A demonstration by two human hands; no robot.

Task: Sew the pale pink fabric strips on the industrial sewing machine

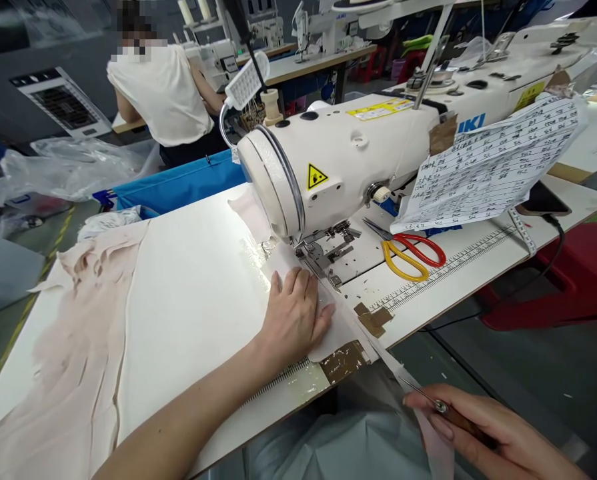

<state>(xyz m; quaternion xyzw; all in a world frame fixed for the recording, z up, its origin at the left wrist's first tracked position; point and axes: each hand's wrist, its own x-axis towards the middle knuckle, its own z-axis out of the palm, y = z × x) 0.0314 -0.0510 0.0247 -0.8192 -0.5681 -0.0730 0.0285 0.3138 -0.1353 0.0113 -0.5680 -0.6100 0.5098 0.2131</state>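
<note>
My left hand (292, 313) lies with outstretched fingers on pale pink fabric (342, 319), close to the presser foot (303, 248) of a white sewing machine (348, 160). From that fabric a narrow strip (385, 359) runs over the table's front edge toward my right hand (471, 427). That hand is closed around the wooden handle of an awl (441, 407), its thin metal point aimed up and left across the strip. The strip passes beneath my right fingers and hangs down; whether they also pinch it I cannot tell.
Scissors (411, 253) with red and yellow handles lie right of the needle area. A handwritten sheet (493, 173) hangs at the machine. Pink fabric pieces (85, 333) cover the table's left side. A red stool (548, 287) stands right. Someone in a white top (161, 93) sits beyond.
</note>
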